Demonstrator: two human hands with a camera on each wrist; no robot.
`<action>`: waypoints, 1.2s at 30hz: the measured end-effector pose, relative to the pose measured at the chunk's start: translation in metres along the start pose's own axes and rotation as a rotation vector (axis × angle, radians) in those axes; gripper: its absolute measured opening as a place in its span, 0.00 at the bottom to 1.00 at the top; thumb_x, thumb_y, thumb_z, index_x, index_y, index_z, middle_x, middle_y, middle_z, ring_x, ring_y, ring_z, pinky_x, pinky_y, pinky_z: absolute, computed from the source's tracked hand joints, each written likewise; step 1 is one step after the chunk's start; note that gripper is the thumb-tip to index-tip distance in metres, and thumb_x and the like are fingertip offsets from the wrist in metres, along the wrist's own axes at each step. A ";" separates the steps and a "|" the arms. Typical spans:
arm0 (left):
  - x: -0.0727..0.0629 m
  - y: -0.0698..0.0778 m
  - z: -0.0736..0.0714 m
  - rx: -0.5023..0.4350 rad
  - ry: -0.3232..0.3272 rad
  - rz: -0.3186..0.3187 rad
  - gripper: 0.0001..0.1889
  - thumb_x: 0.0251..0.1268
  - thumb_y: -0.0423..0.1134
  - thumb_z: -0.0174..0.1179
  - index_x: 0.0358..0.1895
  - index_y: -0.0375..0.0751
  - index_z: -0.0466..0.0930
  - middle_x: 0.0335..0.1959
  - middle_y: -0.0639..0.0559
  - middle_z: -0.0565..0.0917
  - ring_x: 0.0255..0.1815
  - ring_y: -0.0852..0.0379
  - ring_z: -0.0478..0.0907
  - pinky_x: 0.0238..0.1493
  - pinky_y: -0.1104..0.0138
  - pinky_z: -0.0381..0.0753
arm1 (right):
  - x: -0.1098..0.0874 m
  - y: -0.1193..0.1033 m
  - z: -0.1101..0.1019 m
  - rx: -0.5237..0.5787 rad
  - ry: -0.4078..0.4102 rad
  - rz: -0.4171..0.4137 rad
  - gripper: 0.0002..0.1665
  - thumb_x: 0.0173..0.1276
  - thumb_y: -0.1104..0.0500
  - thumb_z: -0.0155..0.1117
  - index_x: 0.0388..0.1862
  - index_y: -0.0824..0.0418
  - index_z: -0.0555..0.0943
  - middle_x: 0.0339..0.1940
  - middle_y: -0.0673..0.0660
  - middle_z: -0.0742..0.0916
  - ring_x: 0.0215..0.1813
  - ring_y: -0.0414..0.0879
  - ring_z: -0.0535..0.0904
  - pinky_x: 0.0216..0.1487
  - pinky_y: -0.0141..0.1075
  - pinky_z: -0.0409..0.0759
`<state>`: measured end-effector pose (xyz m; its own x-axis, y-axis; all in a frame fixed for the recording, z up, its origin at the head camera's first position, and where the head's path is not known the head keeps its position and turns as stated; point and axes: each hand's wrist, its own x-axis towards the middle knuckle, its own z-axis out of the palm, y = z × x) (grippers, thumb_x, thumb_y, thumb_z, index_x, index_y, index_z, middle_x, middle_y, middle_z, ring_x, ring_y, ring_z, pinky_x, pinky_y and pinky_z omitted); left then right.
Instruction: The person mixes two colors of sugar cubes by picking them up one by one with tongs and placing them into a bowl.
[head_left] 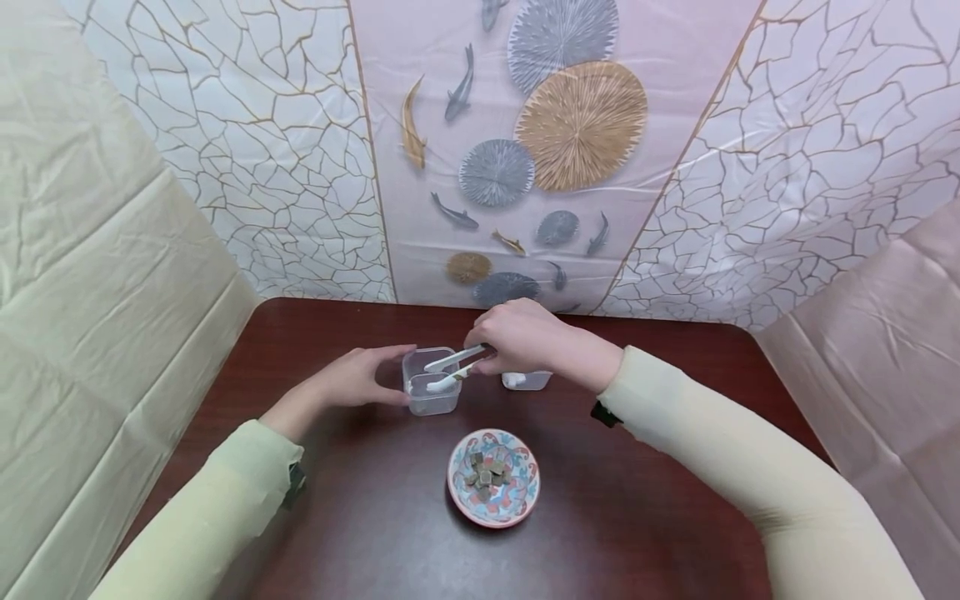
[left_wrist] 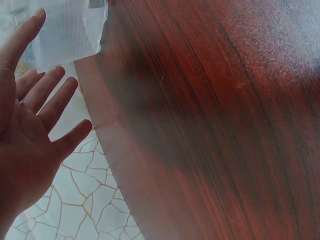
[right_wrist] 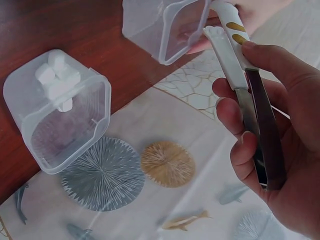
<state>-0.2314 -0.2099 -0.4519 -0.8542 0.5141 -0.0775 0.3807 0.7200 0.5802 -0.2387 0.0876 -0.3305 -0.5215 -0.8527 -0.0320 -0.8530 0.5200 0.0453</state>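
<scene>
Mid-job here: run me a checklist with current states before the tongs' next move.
1. Tongs gripped by the right hand: ok.
2. Tong tips apart: ok, in the head view.
3. Left clear container firmly steadied: cannot tell; the left hand is at its side, fingers extended.
4. White pieces inside the right clear container: ok.
5. Brown cubes inside the patterned bowl: ok.

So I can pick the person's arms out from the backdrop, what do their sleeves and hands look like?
The left sleeve and right sleeve are long, plain and pale greenish-cream. A small black item shows at the left cuff, another at the right; I can't make out details. The left hand and right hand wear no gloves.
</scene>
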 end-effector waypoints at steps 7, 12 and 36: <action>0.001 0.000 0.000 -0.006 0.005 0.007 0.47 0.61 0.54 0.78 0.82 0.42 0.68 0.72 0.41 0.81 0.73 0.43 0.77 0.73 0.44 0.74 | 0.028 0.011 0.010 -0.033 -0.092 -0.017 0.10 0.69 0.45 0.77 0.42 0.48 0.92 0.37 0.46 0.92 0.36 0.44 0.85 0.38 0.44 0.84; 0.001 0.001 0.000 -0.013 -0.005 -0.004 0.48 0.61 0.56 0.77 0.82 0.43 0.68 0.73 0.42 0.80 0.74 0.43 0.76 0.74 0.44 0.73 | 0.043 0.010 0.016 -0.072 -0.160 -0.035 0.10 0.66 0.46 0.78 0.30 0.48 0.89 0.27 0.45 0.88 0.30 0.43 0.79 0.35 0.43 0.81; -0.001 -0.003 0.001 -0.015 -0.003 0.006 0.47 0.62 0.54 0.77 0.82 0.42 0.68 0.73 0.42 0.79 0.73 0.45 0.77 0.74 0.45 0.74 | 0.077 -0.007 0.040 -0.149 -0.252 -0.050 0.08 0.64 0.48 0.79 0.34 0.49 0.91 0.34 0.47 0.90 0.37 0.45 0.83 0.42 0.43 0.83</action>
<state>-0.2317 -0.2119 -0.4539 -0.8508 0.5199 -0.0769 0.3801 0.7097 0.5931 -0.2739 0.0203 -0.3730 -0.4836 -0.8279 -0.2841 -0.8749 0.4482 0.1832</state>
